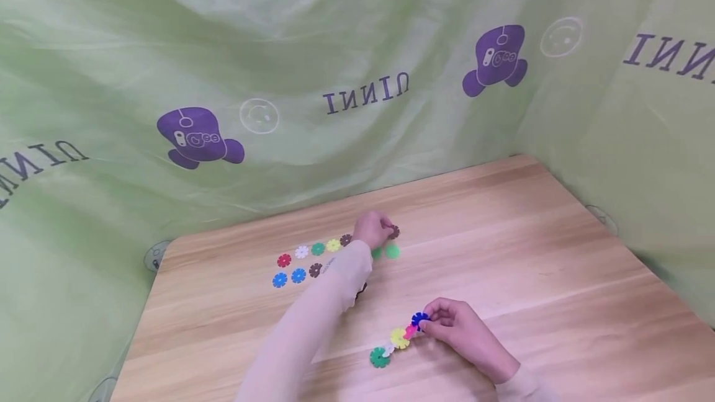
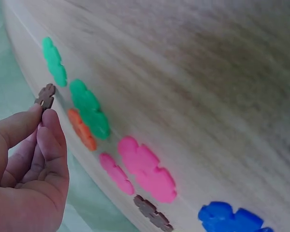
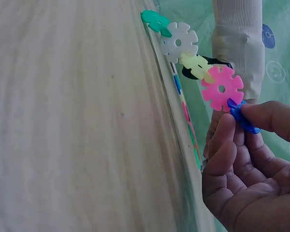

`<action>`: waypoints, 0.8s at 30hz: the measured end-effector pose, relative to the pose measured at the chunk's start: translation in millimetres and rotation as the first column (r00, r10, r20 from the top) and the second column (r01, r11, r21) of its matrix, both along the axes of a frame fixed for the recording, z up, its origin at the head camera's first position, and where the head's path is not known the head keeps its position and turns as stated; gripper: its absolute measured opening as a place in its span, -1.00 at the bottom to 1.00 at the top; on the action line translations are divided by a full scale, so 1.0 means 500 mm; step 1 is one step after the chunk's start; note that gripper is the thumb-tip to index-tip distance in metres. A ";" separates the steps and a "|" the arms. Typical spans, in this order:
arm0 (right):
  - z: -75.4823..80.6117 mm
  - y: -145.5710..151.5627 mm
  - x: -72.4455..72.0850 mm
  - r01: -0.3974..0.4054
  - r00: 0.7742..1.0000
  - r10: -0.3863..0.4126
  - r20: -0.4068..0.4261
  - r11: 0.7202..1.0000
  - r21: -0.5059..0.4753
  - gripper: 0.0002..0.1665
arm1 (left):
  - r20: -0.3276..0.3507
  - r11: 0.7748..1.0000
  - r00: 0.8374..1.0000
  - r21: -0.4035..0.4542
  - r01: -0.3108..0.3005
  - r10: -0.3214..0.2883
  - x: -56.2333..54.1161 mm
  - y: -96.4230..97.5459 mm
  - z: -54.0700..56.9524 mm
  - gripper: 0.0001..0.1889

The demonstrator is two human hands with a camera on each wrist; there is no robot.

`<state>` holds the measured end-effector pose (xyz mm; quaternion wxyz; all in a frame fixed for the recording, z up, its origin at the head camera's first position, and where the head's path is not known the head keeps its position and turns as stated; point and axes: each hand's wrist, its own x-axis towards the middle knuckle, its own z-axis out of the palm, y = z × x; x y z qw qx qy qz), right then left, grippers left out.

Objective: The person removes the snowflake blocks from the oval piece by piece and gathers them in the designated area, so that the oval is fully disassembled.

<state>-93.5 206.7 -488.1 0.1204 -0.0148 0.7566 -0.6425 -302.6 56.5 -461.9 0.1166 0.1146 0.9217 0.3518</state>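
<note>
At the table's far side, my left hand (image 1: 371, 229) pinches a brown notched plastic disc (image 2: 47, 95) between thumb and fingertips, just off the surface. Nearer the front, my right hand (image 1: 460, 330) grips the dark blue disc (image 3: 244, 118) at one end of a linked chain. From there the chain runs through a pink disc (image 3: 222, 88), a yellow disc (image 3: 197, 66) and a white disc (image 3: 179, 42) to a green disc (image 3: 156, 22). These are slotted into each other at angles. Two green discs, one of them light green (image 1: 393, 251), lie beside the left hand.
Loose discs lie in two rows at the back left, among them a red disc (image 1: 283, 260) and blue ones (image 1: 279, 280). The left forearm hides part of the rows. Pink (image 2: 147, 169) and orange discs (image 2: 82, 129) show under it. A green curtain (image 1: 335, 160) borders the wooden table (image 1: 530, 234).
</note>
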 end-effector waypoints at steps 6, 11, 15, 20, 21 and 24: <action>-0.001 -0.004 0.003 -0.016 1.000 0.016 -0.009 1.000 -0.002 -0.71 | 0.005 0.999 1.000 -0.021 -0.030 0.030 0.000 -0.013 -0.001 -0.80; 0.007 -0.001 0.001 -0.001 1.000 0.001 -0.010 1.000 0.015 -0.72 | -0.002 1.000 1.000 0.002 0.017 -0.017 0.013 -0.014 0.014 -0.70; 0.014 -0.005 -0.004 0.008 1.000 -0.008 -0.004 1.000 0.009 -0.72 | 0.030 0.991 0.991 0.019 0.132 -0.132 0.056 -0.030 0.038 -0.72; 0.015 -0.006 -0.005 0.023 0.999 -0.022 -0.024 0.999 0.031 -0.70 | 0.106 0.913 0.907 0.028 0.408 -0.409 0.140 -0.050 0.066 -0.70; 0.015 -0.006 -0.005 0.028 0.999 -0.027 -0.028 0.999 0.039 -0.69 | 0.111 0.892 0.885 0.031 0.451 -0.452 0.156 -0.053 0.068 -0.70; 0.018 -0.009 -0.002 0.049 0.998 -0.048 -0.027 0.998 0.036 -0.66 | 0.130 0.857 0.848 0.051 0.512 -0.514 0.192 -0.059 0.070 -0.67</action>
